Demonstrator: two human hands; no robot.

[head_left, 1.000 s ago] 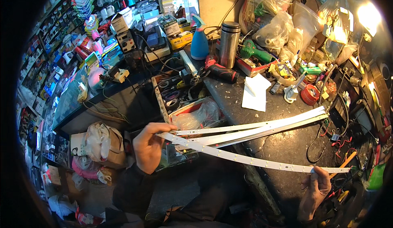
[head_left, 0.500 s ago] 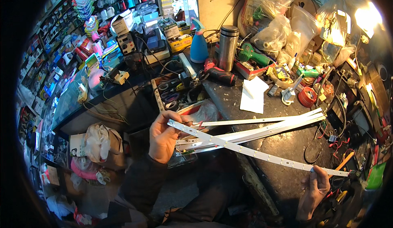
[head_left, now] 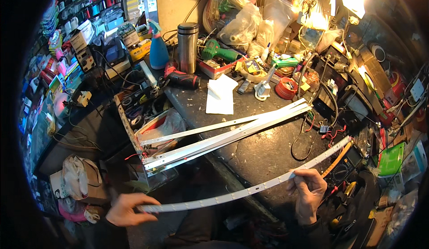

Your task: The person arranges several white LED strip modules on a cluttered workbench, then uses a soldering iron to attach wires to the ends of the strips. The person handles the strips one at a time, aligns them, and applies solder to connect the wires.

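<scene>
A narrow white LED strip [head_left: 228, 197] with small square LEDs along it stretches between my hands, in front of the workbench edge, bowing slightly downward. Its left end sits between the thumb and fingers of my left hand [head_left: 129, 209]. My right hand [head_left: 308, 193] pinches it with thumb and fingers, well along toward its other end. Beyond that hand, the strip's far end rises to the right near a dark multimeter [head_left: 343, 170]. Behind it, several more white LED strips [head_left: 223, 141] lie in a fanned bundle, their left ends overhanging an open drawer.
On the dark workbench [head_left: 263, 150] lie white paper [head_left: 220, 100], a red cordless drill [head_left: 181, 77] and a red tape roll [head_left: 286, 88]. A steel thermos [head_left: 187, 48] and blue spray bottle [head_left: 158, 50] stand behind. The open drawer [head_left: 127, 117] holds tools. Cables crowd the right side under a lit lamp [head_left: 353, 2].
My left hand has moved down and left with the strip's end, away from the bundle. My right hand has shifted its grip inward along the strip, whose right end now points up. The view has turned right.
</scene>
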